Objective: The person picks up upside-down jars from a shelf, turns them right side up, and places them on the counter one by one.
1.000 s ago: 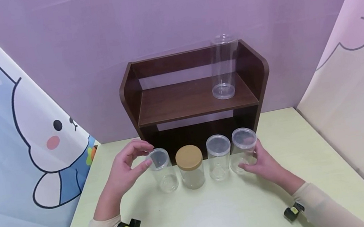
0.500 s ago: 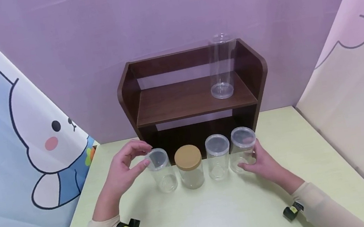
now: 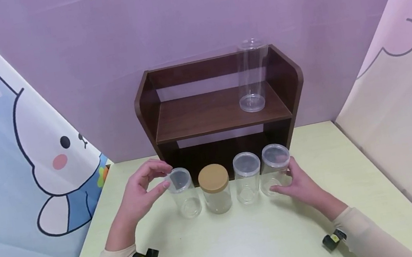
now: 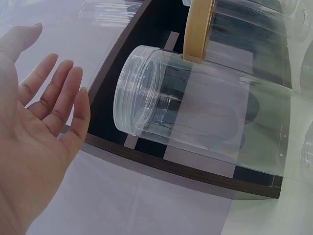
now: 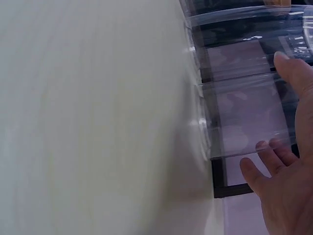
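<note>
Four-sided grip is absent on the left: my left hand [image 3: 140, 193] is raised beside the leftmost clear jar [image 3: 189, 200], its fingers loosely bent. In the left wrist view a gap separates these fingers [image 4: 66, 93] from the jar's translucent lid [image 4: 132, 90]. At the row's right end, my right hand [image 3: 301, 183] holds a clear lidded jar [image 3: 272, 174] low on its side, thumb in front and fingers behind. That jar stands upright on the table. Between the two stand a jar with a tan lid [image 3: 214, 178] and another clear lidded jar [image 3: 248, 183].
Behind the row stands a dark brown two-level shelf [image 3: 196, 114]. A tall clear cylinder [image 3: 251, 70] is upright on its upper level, at the right. The pale table [image 3: 225, 247] stretches in front, with printed cloths at both sides.
</note>
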Tool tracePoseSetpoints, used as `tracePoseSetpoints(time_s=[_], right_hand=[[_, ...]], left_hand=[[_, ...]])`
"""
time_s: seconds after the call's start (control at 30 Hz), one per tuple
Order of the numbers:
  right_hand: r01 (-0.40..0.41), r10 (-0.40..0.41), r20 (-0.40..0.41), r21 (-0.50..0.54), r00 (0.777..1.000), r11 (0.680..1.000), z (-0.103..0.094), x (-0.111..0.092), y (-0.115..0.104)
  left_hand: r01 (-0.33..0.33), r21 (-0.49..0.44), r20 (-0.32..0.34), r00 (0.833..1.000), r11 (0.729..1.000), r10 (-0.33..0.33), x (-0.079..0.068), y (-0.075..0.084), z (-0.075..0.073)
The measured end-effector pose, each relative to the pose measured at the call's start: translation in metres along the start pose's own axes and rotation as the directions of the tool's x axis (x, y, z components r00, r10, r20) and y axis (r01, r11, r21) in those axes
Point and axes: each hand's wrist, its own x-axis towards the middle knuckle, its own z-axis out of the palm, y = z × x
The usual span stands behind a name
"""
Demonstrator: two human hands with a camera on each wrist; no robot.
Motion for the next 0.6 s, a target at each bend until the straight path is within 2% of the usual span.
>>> tracePoseSetpoints(time_s=[0.13,0.23,0.4,0.6], right_hand=[[0.034,-0.035,-0.039,-0.012,0.999,0.999,-0.009,-0.002,-0.009],[0.113,-0.112,-0.082,0.004,0.990,0.994,-0.018,-0.003,-0.016],[0.272,-0.263,-0.154,0.039,0.952,0.962,-0.034,0.000,-0.026],[0.361,-0.344,-0.194,0.061,0.919,0.930,-0.050,0.004,-0.041]], left_hand=[[0.005,-0.004,0.000,1.000,1.000,-0.005,0.000,-0.002,0.001],[0.008,-0.007,-0.002,1.000,1.000,-0.008,0.000,-0.003,0.002],[0.017,-0.009,-0.003,1.000,1.000,-0.017,0.001,-0.006,0.003],[0.033,0.003,-0.001,0.999,0.999,-0.033,0.000,-0.008,0.003]])
